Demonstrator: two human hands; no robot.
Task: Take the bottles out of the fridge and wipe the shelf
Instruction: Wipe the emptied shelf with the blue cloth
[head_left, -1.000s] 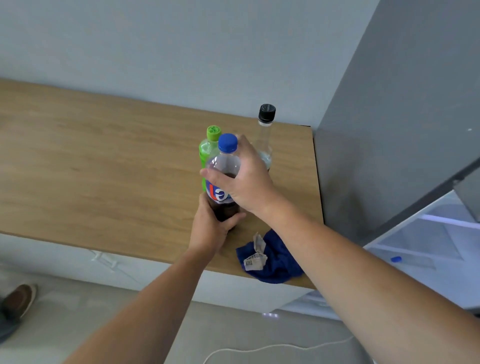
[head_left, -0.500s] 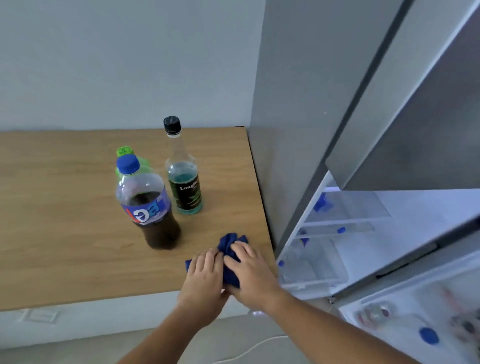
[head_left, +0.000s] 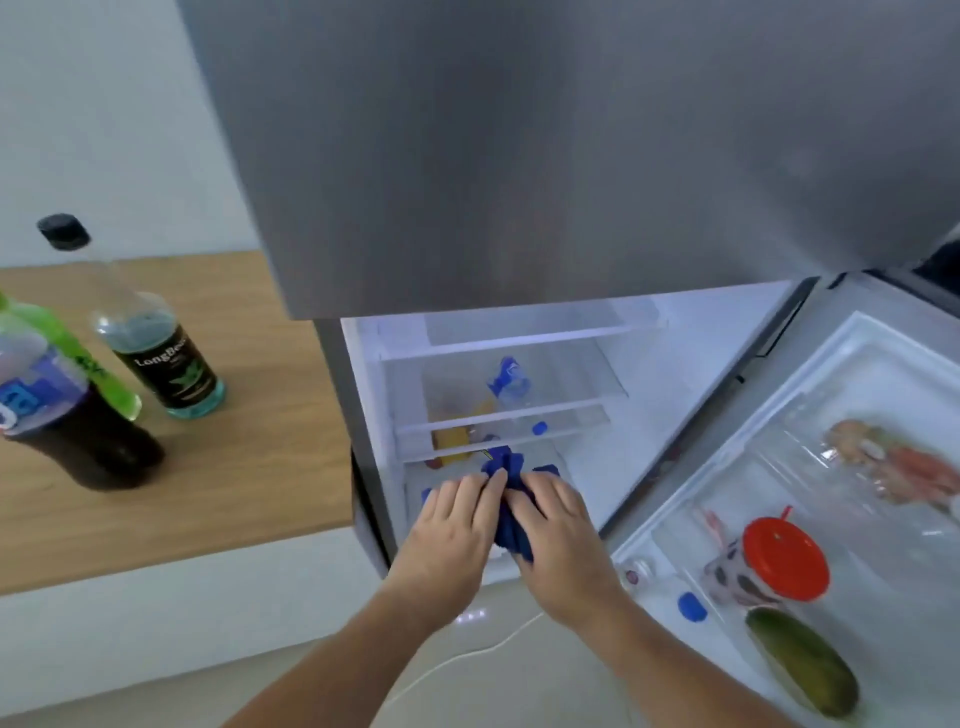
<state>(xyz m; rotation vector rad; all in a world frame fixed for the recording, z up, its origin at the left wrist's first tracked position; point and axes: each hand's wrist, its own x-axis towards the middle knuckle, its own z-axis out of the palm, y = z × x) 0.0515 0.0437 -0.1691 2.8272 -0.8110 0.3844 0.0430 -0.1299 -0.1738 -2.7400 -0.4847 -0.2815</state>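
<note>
Both hands hold a bunched blue cloth (head_left: 511, 499) in front of the open fridge (head_left: 519, 156). My left hand (head_left: 449, 535) and my right hand (head_left: 563, 540) grip it from either side, level with the lower glass shelf (head_left: 571, 421). Three bottles stand on the wooden counter (head_left: 249, 467) at the left: a dark cola bottle with a blue label (head_left: 67, 431), a green bottle (head_left: 88, 364) behind it, and a clear black-capped bottle with teal liquid (head_left: 156, 353).
The fridge door (head_left: 857, 405) stands open to the right, its bins holding a red-lidded cup (head_left: 769, 566), a cucumber (head_left: 802, 662) and packaged food (head_left: 893, 462). A blue-labelled item (head_left: 506, 382) and a yellow item (head_left: 452, 439) sit on inner shelves. A white cable (head_left: 467, 654) lies on the floor.
My hands let go of the cola bottle, took the blue cloth off the counter and carried it right to the fridge opening. My view swung right toward the fridge.
</note>
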